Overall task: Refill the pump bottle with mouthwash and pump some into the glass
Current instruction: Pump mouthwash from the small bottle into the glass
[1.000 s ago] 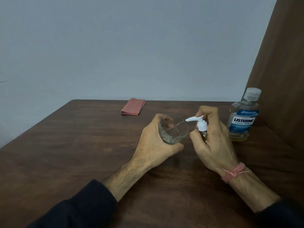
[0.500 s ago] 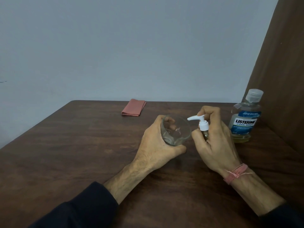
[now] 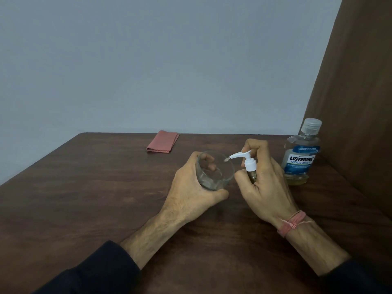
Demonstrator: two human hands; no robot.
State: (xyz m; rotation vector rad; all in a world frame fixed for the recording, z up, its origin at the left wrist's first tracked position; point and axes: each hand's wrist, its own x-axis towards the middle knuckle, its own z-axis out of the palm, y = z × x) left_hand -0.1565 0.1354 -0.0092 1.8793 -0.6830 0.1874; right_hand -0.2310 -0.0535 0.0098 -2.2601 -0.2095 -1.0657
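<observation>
While the pumping step is judged to be in progress, the scene is described from left to right. On the table (image 3: pixel 84 187) a folded cloth (image 3: pixel 163 142) is seen far back, well apart from the hands.

Next, the glass (image 3: pixel 214 170) is held by the left hand (image 3: pixel 191 192). The fingers are wrapped around its far side and the thumb is laid under its near side, so the hand is closed on it. The glass is tilted, with its mouth turned up and to the right, toward the nozzle. It is judged to be stiff, smooth, somewhat slippery and breakable, so it is best gripped around the wall, as is done now, and not by the rim.

Just beside it, the pump bottle (image 3: pixel 251 174) is enclosed by the right hand (image 3: pixel 265 187). The fingers are clamped around the body, and one finger is curled over the pump head (image 3: pixel 247 157). The long axis of the bottle is nearly upright, only slightly leaned. The nozzle points to the left and a little down, and its tip is placed over the mouth of the glass. The bottle is judged to be light and small; the body must be held firmly, because the head is pressed from above.

At the right, the mouthwash (image 3: pixel 301 160) is stood upright, capped, near the right hand but apart from it. Only a little liquid is seen at its bottom.
</observation>
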